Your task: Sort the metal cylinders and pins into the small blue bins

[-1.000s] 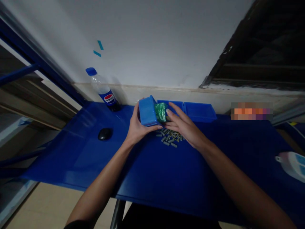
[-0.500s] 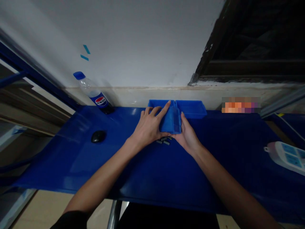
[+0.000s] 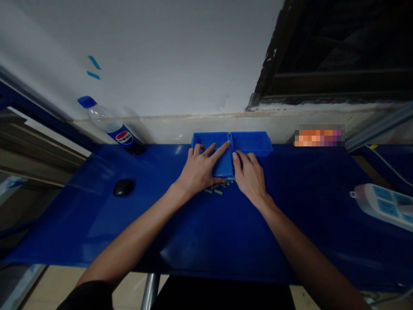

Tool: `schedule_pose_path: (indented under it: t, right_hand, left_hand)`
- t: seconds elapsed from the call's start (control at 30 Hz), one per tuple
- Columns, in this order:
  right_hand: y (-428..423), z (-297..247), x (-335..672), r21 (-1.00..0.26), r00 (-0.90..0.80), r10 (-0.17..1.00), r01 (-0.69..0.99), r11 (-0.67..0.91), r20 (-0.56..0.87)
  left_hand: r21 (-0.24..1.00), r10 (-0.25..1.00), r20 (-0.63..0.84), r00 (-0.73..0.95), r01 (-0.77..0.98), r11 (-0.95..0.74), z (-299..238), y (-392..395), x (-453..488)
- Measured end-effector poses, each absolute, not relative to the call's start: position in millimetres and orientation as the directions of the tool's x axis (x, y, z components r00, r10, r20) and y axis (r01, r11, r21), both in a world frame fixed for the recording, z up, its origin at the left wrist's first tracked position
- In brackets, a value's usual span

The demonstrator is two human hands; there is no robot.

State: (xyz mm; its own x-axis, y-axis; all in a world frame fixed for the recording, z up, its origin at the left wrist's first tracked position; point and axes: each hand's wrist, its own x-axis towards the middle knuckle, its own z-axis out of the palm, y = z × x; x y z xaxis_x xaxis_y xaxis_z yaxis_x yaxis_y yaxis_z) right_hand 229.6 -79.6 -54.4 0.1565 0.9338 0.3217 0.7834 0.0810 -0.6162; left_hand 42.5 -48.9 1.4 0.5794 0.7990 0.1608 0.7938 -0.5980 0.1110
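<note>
An upside-down blue plastic bin [image 3: 225, 165] lies between my hands on the table, in front of two more blue bins. My left hand [image 3: 198, 168] spans it from the left, fingers spread across its top and thumb at its near edge. On the opposite side, my right hand [image 3: 250, 174] grips the bin's right edge with fingers bent. Several small dark metallic cylinders [image 3: 218, 192] lie at the near edge, by my left thumb; some seem partly under the bin. The left rear bin [image 3: 209, 137] and right rear bin [image 3: 251, 143] stand side by side, open upward.
The blue tabletop [image 3: 206, 241] runs along the wall. To the left are a black computer mouse [image 3: 124, 187] and a Pepsi bottle [image 3: 121, 134]. A white power strip [image 3: 383, 204] lies at the right. A blurred-out orange item [image 3: 319, 135] is by the wall.
The bin between my hands has turned from tilted, with its right side showing, to flatter on the table. My right hand has shifted higher over its right edge. The view has moved slightly.
</note>
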Motion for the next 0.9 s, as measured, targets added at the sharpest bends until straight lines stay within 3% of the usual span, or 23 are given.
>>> schedule_pose_path:
  t: [0.07, 0.3, 0.53, 0.7, 0.9]
  right_hand:
    - [-78.8, -61.5, 232.7, -0.565, 0.157, 0.918, 0.821, 0.083, 0.363]
    - [-76.8, -82.7, 238.2, -0.556, 0.112, 0.907, 0.818, 0.148, 0.406]
    - [-78.9, -76.6, 234.6, -0.478, 0.086, 0.874, 0.860, 0.178, 0.479]
    - [-77.0, -77.0, 228.5, -0.473, 0.038, 0.850, 0.843, 0.255, 0.526]
    - [-75.1, -71.4, 229.0, -0.688, 0.199, 0.799, 0.648, 0.327, 0.567]
  left_hand:
    - [0.102, 0.797, 0.141, 0.587, 0.792, -0.602, -0.5, -49.9, 43.5]
    - [0.164, 0.778, 0.190, 0.599, 0.762, -0.627, 4.3, -46.5, 28.6]
    - [0.404, 0.817, 0.376, 0.437, 0.716, -0.569, -11.9, -50.3, -5.4]
    - [0.519, 0.847, 0.488, 0.209, 0.711, -0.475, -32.6, -55.4, -22.9]
    - [0.792, 0.840, 0.486, -0.241, 0.528, -0.307, -46.0, -62.7, -36.5]
